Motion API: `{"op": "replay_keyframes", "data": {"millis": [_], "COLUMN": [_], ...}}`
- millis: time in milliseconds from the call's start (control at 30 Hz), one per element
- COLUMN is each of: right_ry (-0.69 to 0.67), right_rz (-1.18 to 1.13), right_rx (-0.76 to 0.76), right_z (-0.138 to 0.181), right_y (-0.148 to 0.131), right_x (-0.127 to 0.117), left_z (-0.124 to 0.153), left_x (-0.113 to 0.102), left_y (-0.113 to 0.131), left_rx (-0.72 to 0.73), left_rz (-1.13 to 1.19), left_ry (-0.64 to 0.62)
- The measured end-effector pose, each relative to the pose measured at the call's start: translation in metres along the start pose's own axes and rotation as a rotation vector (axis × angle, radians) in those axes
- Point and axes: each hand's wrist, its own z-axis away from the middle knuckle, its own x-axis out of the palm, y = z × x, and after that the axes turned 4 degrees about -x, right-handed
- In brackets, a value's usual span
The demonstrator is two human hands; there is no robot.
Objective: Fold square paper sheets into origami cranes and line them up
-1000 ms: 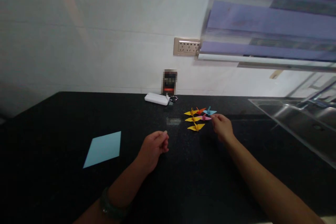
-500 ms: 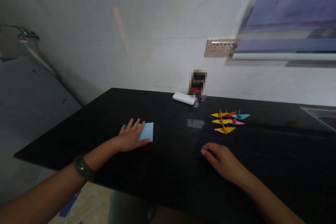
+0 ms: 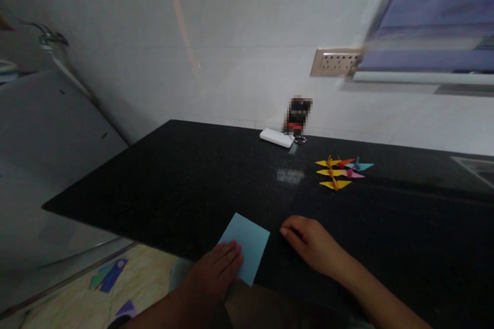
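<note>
A square light-blue paper sheet (image 3: 253, 244) has just shifted to the glossy black counter (image 3: 193, 175)'s near edge, the left hand (image 3: 212, 272) flat on it, not gripping, the right hand (image 3: 311, 242) loosely curled, apparently empty, just beside its corner, leaving it reachable by both.

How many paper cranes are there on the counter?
6. Left column: back yellow crane, middle yellow crane, front yellow crane. Back row, rightward: orange crane, then light-blue crane. Pink crane: right of the middle yellow one. Some overlap; none seems fully hidden.
</note>
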Motion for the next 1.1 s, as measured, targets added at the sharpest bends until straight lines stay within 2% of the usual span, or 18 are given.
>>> {"op": "replay_keyframes", "data": {"millis": [67,167,233,300,333,400,467,567,700,833,1100], "right_ry": [-0.011,-0.009,0.015,0.064,0.1,0.151,0.144,0.082,0.125,0.145,0.127], "right_rz": [-0.005,-0.028,-0.056,-0.096,-0.127,-0.237,-0.428,-0.762,-0.977,-1.047,-1.025], "right_rx": [-0.014,-0.029,-0.033,-0.008,0.026,0.138,0.316,0.474,0.498,0.478,0.445], "right_z": [0.001,0.003,0.005,0.005,0.005,0.002,-0.003,-0.01,-0.017,-0.018,-0.016], "right_y": [-0.006,-0.012,-0.011,-0.007,-0.005,-0.002,-0.001,-0.005,-0.012,-0.011,-0.013], "right_x": [0.006,0.013,0.018,0.023,0.026,0.032,0.037,0.041,0.043,0.044,0.042], "left_z": [-0.002,-0.012,-0.023,-0.037,-0.045,-0.06,-0.072,-0.086,-0.095,-0.099,-0.102], "left_x": [-0.006,-0.014,-0.017,-0.02,-0.021,-0.021,-0.018,-0.011,-0.005,-0.002,0.002], "left_y": [-0.002,-0.004,-0.006,-0.008,-0.009,-0.01,-0.008,0.0,0.012,0.013,0.006], "left_rx": [0.042,-0.07,-0.271,-0.564,-0.701,-0.888,-0.997,-1.066,-1.055,-1.041,-0.958], "left_rz": [0.021,0.138,0.263,0.464,0.55,0.705,0.801,0.97,1.072,1.07,1.052], "left_ry": [0.032,-0.004,-0.052,-0.17,-0.188,-0.184,-0.151,-0.123,-0.136,-0.1,-0.104]}}
